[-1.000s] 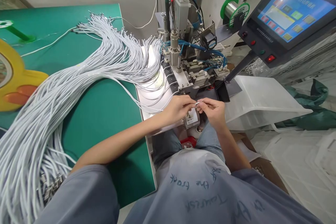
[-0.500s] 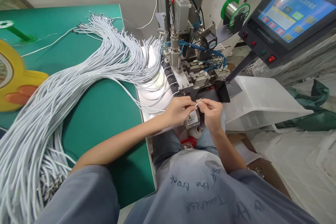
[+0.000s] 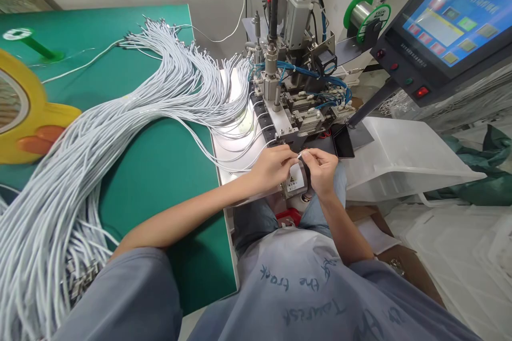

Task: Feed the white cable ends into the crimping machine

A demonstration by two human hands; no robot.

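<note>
In front of the machine (image 3: 285,117), my left hand (image 3: 272,166) is closed in a pinch on a white cable (image 3: 298,155). My right hand (image 3: 322,169) meets it fingertip to fingertip, pinching the end of the same cable. What the cable's tip looks like is hidden by my fingers. Several more white cables (image 3: 244,157) run over the white plate to the machine's side, left of my hands. They come from a large bundle of white cables (image 3: 132,109) spread across the green table (image 3: 168,170).
A screen (image 3: 456,18) on a post and a green-flanged wire spool (image 3: 366,15) stand at the right. Below them sit a small black tray (image 3: 344,141) and a translucent plastic bin (image 3: 400,149). A yellow duck-shaped object (image 3: 24,112) and a green spool (image 3: 36,45) are at the left.
My hands stay together, with the fingertips now closer around the cable's end and less of it showing. The whole view has shifted slightly, moving the surroundings to the right.
</note>
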